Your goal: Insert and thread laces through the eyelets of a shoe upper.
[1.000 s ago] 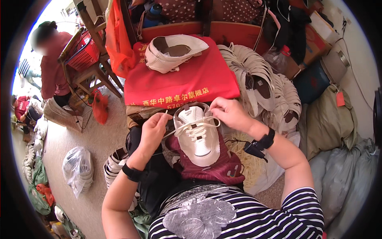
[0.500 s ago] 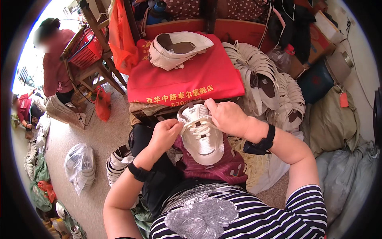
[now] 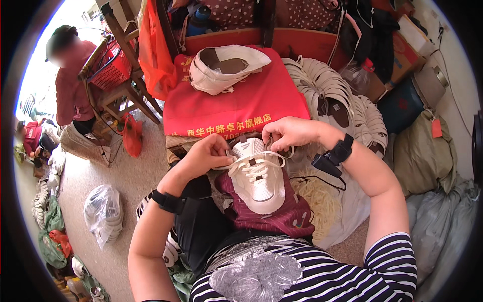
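A white sneaker upper point(image 3: 259, 189) lies on the maroon cloth point(image 3: 297, 214) over my lap, toe toward me. A cream shoelace point(image 3: 251, 171) zigzags through its eyelets. At the left of the ankle opening, my left hand point(image 3: 205, 155) is closed in a pinch on the lace. My right hand point(image 3: 292, 135) pinches at the right side of the opening, thumb and forefinger together, and a loose lace loop point(image 3: 282, 160) hangs below it. What exactly lies between the right fingertips is partly hidden.
Ahead, another white upper point(image 3: 229, 68) sits on a red cloth-covered stand point(image 3: 282, 95). Stacked uppers point(image 3: 332, 95) curve along its right. Loose cream laces point(image 3: 319, 204) lie beside my lap. A bagged bundle point(image 3: 103, 211) stands on the left floor; a person point(image 3: 75, 75) sits by a wooden chair point(image 3: 133, 95).
Both hands have moved slightly up and away from me. The lace, drawn out between them earlier, now shows a loose loop on the right, and the right fingers have shifted their hold.
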Motion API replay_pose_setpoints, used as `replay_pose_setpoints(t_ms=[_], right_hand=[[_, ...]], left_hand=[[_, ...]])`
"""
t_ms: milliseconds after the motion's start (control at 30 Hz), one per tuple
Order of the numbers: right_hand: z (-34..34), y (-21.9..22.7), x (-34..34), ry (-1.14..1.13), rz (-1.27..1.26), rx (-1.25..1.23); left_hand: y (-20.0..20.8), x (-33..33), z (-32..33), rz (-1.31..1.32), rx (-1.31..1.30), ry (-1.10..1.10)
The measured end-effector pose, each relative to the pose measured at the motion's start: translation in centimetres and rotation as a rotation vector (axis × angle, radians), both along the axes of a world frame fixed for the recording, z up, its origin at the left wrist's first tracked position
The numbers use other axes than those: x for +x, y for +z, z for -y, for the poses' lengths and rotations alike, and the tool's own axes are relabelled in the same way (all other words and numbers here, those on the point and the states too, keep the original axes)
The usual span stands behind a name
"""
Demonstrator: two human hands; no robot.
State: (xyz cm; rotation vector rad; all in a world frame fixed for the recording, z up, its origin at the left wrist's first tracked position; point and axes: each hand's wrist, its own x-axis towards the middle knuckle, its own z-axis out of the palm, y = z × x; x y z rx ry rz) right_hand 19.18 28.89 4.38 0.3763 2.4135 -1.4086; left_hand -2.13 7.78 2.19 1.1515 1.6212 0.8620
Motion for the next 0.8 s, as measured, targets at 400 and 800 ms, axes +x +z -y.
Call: replay_pose_setpoints(t_ms=[400,800], right_hand=[[0.7,-1.4,-0.6,-0.160,0.110,-0.163],[6.0,-0.8,-3.2,-0.493,-0.427,0.156]], left_hand=[[-1.1,-0.5,-2.3,-0.196,0.060,-0.327],[-0.9,4.3,-1.6,0.153,0.317,0.332]])
